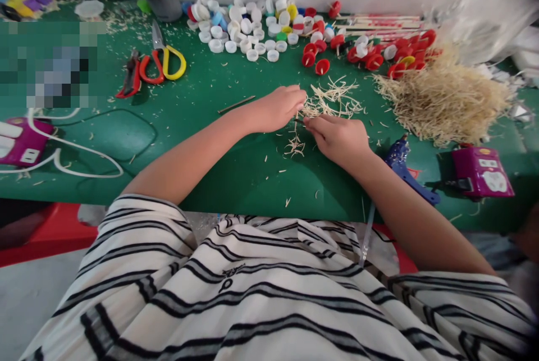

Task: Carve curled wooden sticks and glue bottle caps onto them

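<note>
My left hand [283, 107] is closed, its fingertips pressed together over pale straw-like strands [332, 97]. Facing it, my right hand [341, 137] is closed with a thin dark tool [298, 121] sticking out between thumb and fingers toward the left fingertips. The tool's kind is hidden by the hand. Some strands hang in the narrow gap between both hands, above a small loose tuft [295, 146] on the green table [236, 170]. A thin brown stick [236, 104] lies by my left wrist.
Scissors [164, 58] and red-handled pliers [131, 76] lie at left. White bottle caps [246, 27] and red caps on sticks [374, 59] line the back. A straw heap [450, 97], blue glue gun [406, 170] and purple box [482, 173] sit at right.
</note>
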Available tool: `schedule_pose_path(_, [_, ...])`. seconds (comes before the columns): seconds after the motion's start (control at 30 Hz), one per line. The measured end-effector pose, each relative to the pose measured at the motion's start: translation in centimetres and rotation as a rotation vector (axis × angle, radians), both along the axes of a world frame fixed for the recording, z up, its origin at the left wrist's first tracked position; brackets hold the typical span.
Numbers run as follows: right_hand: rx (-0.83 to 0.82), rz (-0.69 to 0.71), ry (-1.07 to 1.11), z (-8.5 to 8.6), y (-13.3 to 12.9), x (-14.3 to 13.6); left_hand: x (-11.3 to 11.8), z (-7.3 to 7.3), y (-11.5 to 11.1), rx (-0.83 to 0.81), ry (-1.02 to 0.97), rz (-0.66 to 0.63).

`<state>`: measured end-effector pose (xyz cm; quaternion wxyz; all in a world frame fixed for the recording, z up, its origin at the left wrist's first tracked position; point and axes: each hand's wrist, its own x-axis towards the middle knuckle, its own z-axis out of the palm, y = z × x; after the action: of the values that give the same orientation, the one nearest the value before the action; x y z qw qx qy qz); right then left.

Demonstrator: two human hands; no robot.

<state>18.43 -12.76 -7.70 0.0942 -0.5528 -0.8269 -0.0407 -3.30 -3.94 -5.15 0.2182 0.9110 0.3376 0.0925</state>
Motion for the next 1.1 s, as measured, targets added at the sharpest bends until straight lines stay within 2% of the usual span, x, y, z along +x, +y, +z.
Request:
schedule_pose_path(0.43, [-0.066,0.026,-0.078,0.1,-0.8,0.6,0.1,0.5,-0.4,-0.004,0.0,0.002])
schedule_pose_path(0.73, [0.043,-0.013,-0.027,-0.1,0.0,-0.1,0.2,0.6,-0.5,-0.017,0.024,0.022])
schedule_pose_path(0.93, [0.01,0.031,-0.015,-0.6,-0.2,0.2,0.1,0.9,-0.6,-0.038,0.07,0.046])
schedule_pose_path(1.1, [-0.032,0.031,-0.06,-0.3,-0.6,0.2,0.2,1.2,-1.0,-0.031,0.063,0.036])
